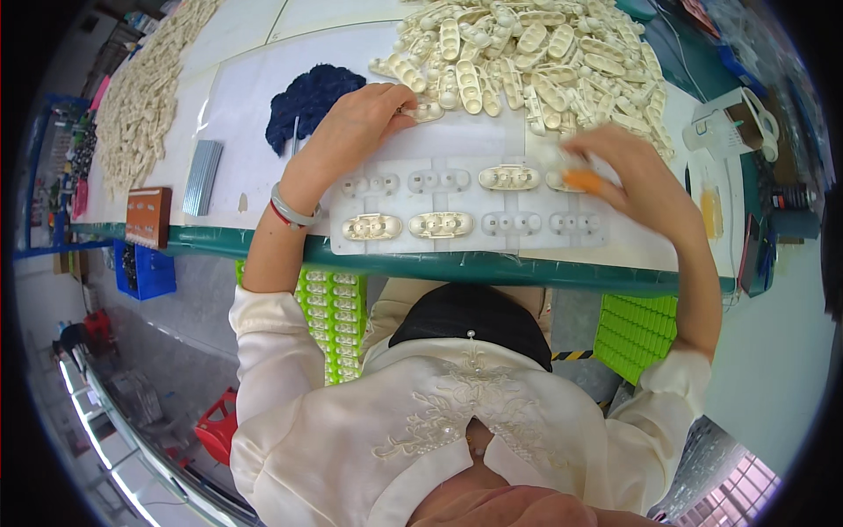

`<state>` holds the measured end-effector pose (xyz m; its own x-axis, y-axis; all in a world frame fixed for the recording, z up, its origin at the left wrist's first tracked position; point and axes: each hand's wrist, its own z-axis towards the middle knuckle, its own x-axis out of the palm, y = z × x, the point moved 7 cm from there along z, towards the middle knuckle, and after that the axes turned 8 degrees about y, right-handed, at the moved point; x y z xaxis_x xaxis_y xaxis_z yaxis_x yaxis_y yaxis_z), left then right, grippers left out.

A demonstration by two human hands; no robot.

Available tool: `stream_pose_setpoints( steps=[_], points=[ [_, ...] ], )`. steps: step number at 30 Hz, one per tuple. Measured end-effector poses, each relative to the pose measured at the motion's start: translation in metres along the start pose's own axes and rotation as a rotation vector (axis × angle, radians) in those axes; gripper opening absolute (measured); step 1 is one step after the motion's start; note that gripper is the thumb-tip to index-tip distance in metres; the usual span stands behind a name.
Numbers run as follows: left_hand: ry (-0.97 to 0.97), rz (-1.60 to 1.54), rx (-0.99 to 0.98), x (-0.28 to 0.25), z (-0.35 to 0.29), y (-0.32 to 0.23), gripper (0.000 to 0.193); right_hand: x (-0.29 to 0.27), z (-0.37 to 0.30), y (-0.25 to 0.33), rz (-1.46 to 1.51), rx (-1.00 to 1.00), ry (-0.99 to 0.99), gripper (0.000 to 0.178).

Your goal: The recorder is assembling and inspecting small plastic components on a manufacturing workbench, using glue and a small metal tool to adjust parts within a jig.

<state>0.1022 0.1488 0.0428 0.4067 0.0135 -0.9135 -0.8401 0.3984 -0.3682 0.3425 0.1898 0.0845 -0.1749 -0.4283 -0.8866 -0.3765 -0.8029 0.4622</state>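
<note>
Cream part (428,111) pinched at its near end by left fingers (399,94); right fingers (608,146) blurred, grip unclear.

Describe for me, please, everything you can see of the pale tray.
The pale tray is a rectangular, translucent-looking, seemingly plastic plate lying flat on the white tabletop, near its green edge. It has two rows of four oval slots: cream pieces occupy the upper row's right two and lower row's left two; four are empty. The blurred right hand covers its upper right corner; contact is unclear.
</note>
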Motion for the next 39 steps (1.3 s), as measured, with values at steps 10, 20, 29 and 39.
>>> stream_pose_setpoints(
  steps=[10,20,29,39],
  points=[
    [0.149,-0.187,-0.009,-0.009,-0.032,-0.06,0.027,0.019,-0.032,0.023,-0.105,-0.094,-0.03,0.033],
    [0.085,0.007,0.031,-0.007,-0.036,-0.065,0.035,0.024,0.113,0.03,-0.289,-0.248,-0.3,0.029],
    [-0.086,0.452,0.168,-0.011,0.026,0.013,0.046,-0.001,0.107,-0.01,0.205,0.025,-0.423,0.017],
    [-0.159,-0.838,-0.213,-0.025,-0.035,0.018,0.023,0.05,-0.005,0.039,0.459,-0.076,-0.121,0.029]
  ],
)
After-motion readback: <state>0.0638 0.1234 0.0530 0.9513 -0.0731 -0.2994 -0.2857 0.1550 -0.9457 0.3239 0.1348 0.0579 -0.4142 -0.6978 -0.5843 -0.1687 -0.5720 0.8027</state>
